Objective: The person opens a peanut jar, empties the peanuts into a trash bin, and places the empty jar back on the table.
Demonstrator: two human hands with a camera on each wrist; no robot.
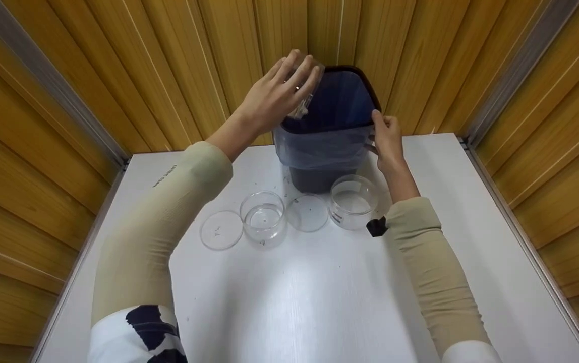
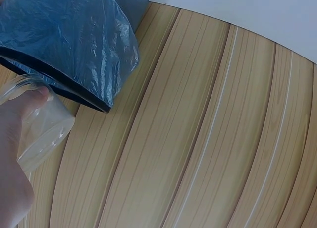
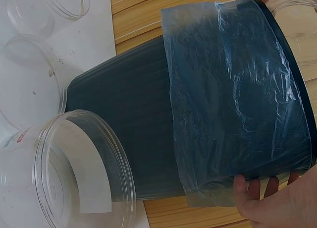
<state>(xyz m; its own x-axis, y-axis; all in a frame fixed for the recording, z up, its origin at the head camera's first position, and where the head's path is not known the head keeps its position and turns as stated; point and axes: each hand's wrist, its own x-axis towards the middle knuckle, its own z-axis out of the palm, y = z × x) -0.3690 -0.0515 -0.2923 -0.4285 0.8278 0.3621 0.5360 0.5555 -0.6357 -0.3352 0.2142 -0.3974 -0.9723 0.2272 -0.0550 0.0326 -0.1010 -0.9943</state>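
My left hand (image 1: 282, 93) holds a clear round jar (image 2: 47, 124), tipped over the left rim of a dark trash bin (image 3: 119, 114). Small pale bits show at the jar's lower edge in the head view; what they are is too small to tell. A translucent bluish bag (image 1: 320, 143) lines the bin and folds down over its outside. At the bin's right side, my right hand (image 1: 389, 141) grips the rim, its thumb on top and its fingers against the outer wall. The far side of the held jar is hidden by my left hand.
Before the bin on the white table (image 1: 279, 302) stand an open clear jar (image 1: 352, 212) and another clear jar (image 1: 263, 227). Two round clear lids lie flat, one lid (image 1: 307, 213) between the jars, one lid (image 1: 221, 230) further left. Wood-patterned walls (image 1: 229, 65) surround the table.
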